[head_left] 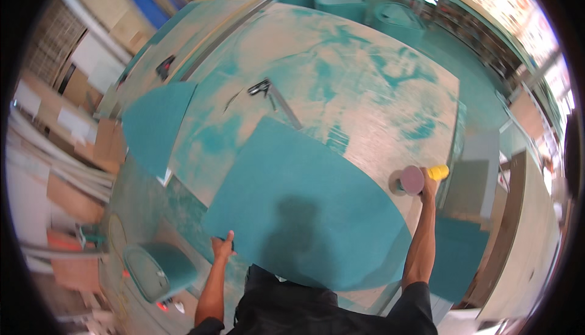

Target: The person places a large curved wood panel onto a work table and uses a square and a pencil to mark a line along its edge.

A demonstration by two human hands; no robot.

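Observation:
A large teal panel (304, 207) with curved sides lies flat on the worktable in front of me, my shadow across it. My right hand (428, 186) grips a sander (439, 172) with a yellow body, off the panel's right edge. Its round pinkish sanding disc (412, 179) is turned up toward me. At the panel's left corner is my left hand (223, 247), thumb raised and fingers curled. Something small and dark shows at those fingers, too small to name.
Teal dust streaks the worktable (378, 91). Beyond the panel lies a metal square (283, 103). A second teal panel (158, 121) rests at the left, near a dark power tool (164, 67). Teal bins (340, 3) stand behind; another bin (159, 271) sits lower left. Boards (518, 237) lean at right.

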